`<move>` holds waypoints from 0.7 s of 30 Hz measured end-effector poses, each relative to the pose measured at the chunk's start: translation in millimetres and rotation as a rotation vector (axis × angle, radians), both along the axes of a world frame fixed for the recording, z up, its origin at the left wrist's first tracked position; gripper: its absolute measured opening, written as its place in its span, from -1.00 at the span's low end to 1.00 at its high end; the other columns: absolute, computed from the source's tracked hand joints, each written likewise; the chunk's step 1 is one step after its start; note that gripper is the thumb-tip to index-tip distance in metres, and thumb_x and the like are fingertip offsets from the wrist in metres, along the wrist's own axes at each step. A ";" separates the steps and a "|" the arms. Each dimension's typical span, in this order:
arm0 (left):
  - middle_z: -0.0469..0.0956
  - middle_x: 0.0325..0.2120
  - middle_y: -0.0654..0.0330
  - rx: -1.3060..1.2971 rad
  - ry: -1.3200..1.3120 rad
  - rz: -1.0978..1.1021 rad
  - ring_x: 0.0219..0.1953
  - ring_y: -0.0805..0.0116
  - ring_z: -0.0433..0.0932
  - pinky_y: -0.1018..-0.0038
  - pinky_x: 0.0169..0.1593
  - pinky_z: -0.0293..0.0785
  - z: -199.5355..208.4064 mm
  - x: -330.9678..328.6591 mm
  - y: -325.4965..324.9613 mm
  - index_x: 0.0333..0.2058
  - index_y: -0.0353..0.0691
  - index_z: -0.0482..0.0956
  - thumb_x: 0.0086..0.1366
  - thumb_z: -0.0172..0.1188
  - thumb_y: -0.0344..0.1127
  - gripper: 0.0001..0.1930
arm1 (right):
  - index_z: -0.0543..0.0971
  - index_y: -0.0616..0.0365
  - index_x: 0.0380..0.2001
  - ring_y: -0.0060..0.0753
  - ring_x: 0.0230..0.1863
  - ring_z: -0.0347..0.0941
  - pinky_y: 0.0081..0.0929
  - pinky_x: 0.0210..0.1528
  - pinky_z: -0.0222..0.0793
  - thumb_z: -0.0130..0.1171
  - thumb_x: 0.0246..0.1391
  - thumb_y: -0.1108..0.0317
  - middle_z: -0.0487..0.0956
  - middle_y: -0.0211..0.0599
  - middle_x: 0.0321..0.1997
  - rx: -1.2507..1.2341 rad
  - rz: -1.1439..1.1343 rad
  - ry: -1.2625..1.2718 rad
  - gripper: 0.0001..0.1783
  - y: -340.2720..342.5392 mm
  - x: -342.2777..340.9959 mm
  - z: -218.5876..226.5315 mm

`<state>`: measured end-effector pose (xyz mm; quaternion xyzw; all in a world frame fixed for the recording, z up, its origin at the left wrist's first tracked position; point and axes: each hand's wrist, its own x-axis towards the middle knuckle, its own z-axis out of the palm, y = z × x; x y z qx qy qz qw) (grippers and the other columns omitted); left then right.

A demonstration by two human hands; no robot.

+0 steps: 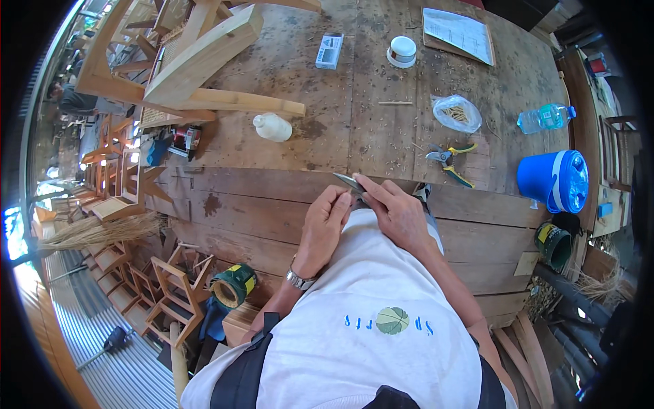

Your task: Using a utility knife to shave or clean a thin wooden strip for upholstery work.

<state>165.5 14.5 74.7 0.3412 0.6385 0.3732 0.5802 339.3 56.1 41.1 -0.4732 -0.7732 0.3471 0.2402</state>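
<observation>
Just off the table's front edge, my two hands meet in front of the white shirt. A small knife (349, 181) juts from my right hand (398, 213), its grey pointed blade angled to the far left. The fingers of that hand are curled, hiding the knife's handle. Close against the blade is my left hand (324, 223), with thumb and forefinger pinched together; whatever lies between them is hidden. Beyond my right hand, a pair of pruning shears (446, 159) with yellow-and-dark handles rests on the wooden table (327, 129).
On the table are a white bottle (272, 127), small box (330, 51), round white tub (402, 52), clipboard (458, 35), bag of short sticks (456, 114), water bottle (547, 118) and blue bucket (535, 178). A wooden chair (204, 58) lies at far left.
</observation>
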 end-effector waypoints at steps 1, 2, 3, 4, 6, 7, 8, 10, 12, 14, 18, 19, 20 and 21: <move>0.27 -0.58 0.46 0.009 0.006 0.022 -0.53 0.68 0.19 0.65 -0.45 0.14 0.9 -0.7 -0.7 -0.25 -0.21 0.51 0.58 0.00 -0.24 -0.78 | 0.54 -0.19 0.27 -0.13 -0.42 0.53 -0.26 -0.33 0.46 0.21 0.29 0.31 0.51 -0.22 -0.41 0.023 0.004 0.006 -0.52 1.5 -1.9 -1.6; 0.27 -0.58 0.46 0.009 0.005 0.021 -0.53 0.68 0.19 0.65 -0.45 0.14 5.5 1.9 -6.7 -0.25 -0.21 0.51 0.58 0.00 -0.24 -0.78 | 0.54 -0.19 0.27 -0.13 -0.42 0.53 -0.26 -0.33 0.46 0.21 0.29 0.31 0.51 -0.22 -0.41 0.023 0.004 0.005 -0.52 7.6 3.3 -8.0; 0.28 -0.58 0.47 -0.011 -0.055 -0.040 -0.55 0.70 0.17 0.66 -0.48 0.09 11.4 4.0 -16.4 -0.23 -0.20 0.52 0.58 0.00 -0.24 -0.79 | 0.55 -0.17 0.26 -0.11 -0.40 0.53 -0.27 -0.30 0.46 0.20 0.30 0.32 0.51 -0.20 -0.40 -0.011 -0.146 0.099 -0.54 18.7 9.9 -14.8; 0.29 -0.58 0.48 -0.031 -0.114 -0.101 -0.58 0.72 0.14 0.68 -0.51 0.05 14.2 4.8 -21.1 -0.22 -0.19 0.53 0.57 0.01 -0.24 -0.80 | 0.56 -0.15 0.25 -0.09 -0.39 0.53 -0.27 -0.28 0.46 0.19 0.31 0.33 0.52 -0.19 -0.39 -0.047 -0.294 0.194 -0.55 25.1 13.0 -18.7; 0.31 -0.58 0.47 -0.058 -0.077 -0.030 -0.57 0.72 0.16 0.68 -0.51 0.07 8.7 -3.6 -18.4 -0.21 -0.21 0.54 0.58 0.00 -0.23 -0.77 | 0.57 -0.13 0.24 -0.05 -0.39 0.51 -0.26 -0.25 0.45 0.18 0.32 0.35 0.51 -0.16 -0.39 -0.090 -0.257 0.240 -0.57 5.0 10.2 -5.5; 0.31 -0.58 0.47 -0.048 -0.104 0.018 -0.57 0.72 0.16 0.68 -0.51 0.07 4.4 -4.2 -10.7 -0.20 -0.22 0.55 0.58 -0.01 -0.22 -0.76 | 0.57 -0.15 0.24 -0.06 -0.40 0.51 -0.26 -0.26 0.44 0.18 0.31 0.34 0.50 -0.16 -0.39 -0.124 -0.149 0.167 -0.56 3.1 7.9 6.6; 0.32 -0.58 0.47 -0.038 -0.132 0.065 -0.57 0.71 0.16 0.68 -0.51 0.07 0.0 -4.3 -5.7 -0.20 -0.23 0.55 0.59 -0.02 -0.21 -0.74 | 0.56 -0.16 0.25 -0.07 -0.40 0.50 -0.26 -0.27 0.44 0.18 0.31 0.33 0.50 -0.17 -0.40 -0.155 -0.040 0.094 -0.55 1.2 6.7 12.5; 0.34 -0.57 0.46 -0.027 -0.119 0.044 -0.58 0.72 0.16 0.68 -0.52 0.07 -3.0 -3.0 -3.3 -0.19 -0.24 0.55 0.59 -0.04 -0.20 -0.73 | 0.56 -0.20 0.26 -0.09 -0.42 0.50 -0.25 -0.31 0.44 0.20 0.30 0.31 0.49 -0.20 -0.40 -0.140 -0.018 0.059 -0.54 -2.9 7.3 13.1; 0.33 -0.58 0.43 -0.026 -0.087 0.016 -0.56 0.68 0.18 0.63 -0.49 0.14 -1.6 -1.1 -0.5 -0.20 -0.26 0.54 0.60 -0.05 -0.22 -0.73 | 0.53 -0.33 0.27 -0.08 -0.43 0.54 -0.19 -0.38 0.47 0.20 0.30 0.21 0.50 -0.29 -0.42 -0.067 0.014 0.015 -0.52 -3.7 8.7 8.3; 0.33 -0.59 0.43 -0.011 -0.049 -0.006 -0.56 0.66 0.19 0.61 -0.49 0.15 -4.3 1.5 1.4 -0.20 -0.27 0.54 0.59 -0.03 -0.23 -0.74 | 0.53 -0.33 0.28 -0.09 -0.43 0.54 -0.19 -0.39 0.48 0.20 0.29 0.21 0.50 -0.30 -0.42 -0.051 0.008 -0.002 -0.51 -3.6 10.4 5.6; 0.36 -0.59 0.40 0.055 0.078 -0.059 -0.54 0.63 0.24 0.58 -0.46 0.20 -9.1 2.9 0.1 -0.22 -0.26 0.55 0.56 0.02 -0.25 -0.77 | 0.50 -0.35 0.29 -0.09 -0.42 0.56 -0.18 -0.40 0.48 0.20 0.29 0.21 0.50 -0.30 -0.41 -0.034 -0.004 -0.003 -0.50 -7.3 10.7 2.2; 0.36 -0.59 0.40 0.055 0.076 -0.063 -0.54 0.63 0.24 0.58 -0.46 0.20 -10.5 3.0 -0.3 -0.22 -0.26 0.55 0.56 0.02 -0.25 -0.77 | 0.50 -0.35 0.29 -0.09 -0.42 0.56 -0.18 -0.40 0.48 0.20 0.29 0.21 0.50 -0.30 -0.41 -0.034 -0.008 -0.005 -0.50 -6.7 9.0 3.7; 0.37 -0.59 0.40 0.076 0.150 -0.069 -0.54 0.63 0.26 0.59 -0.45 0.21 -11.9 3.0 -1.0 -0.23 -0.24 0.56 0.55 0.03 -0.25 -0.79 | 0.54 -0.26 0.26 -0.10 -0.38 0.57 -0.22 -0.33 0.49 0.20 0.30 0.25 0.54 -0.26 -0.38 -0.071 -0.018 -0.044 -0.53 -5.0 5.4 6.5; 0.38 -0.59 0.39 0.096 0.222 -0.074 -0.53 0.63 0.28 0.59 -0.44 0.23 -12.2 3.8 -2.4 -0.23 -0.23 0.56 0.54 0.05 -0.26 -0.80 | 0.57 -0.17 0.24 -0.10 -0.35 0.59 -0.26 -0.25 0.51 0.20 0.31 0.28 0.58 -0.21 -0.34 -0.109 -0.027 -0.084 -0.57 -3.1 4.0 8.4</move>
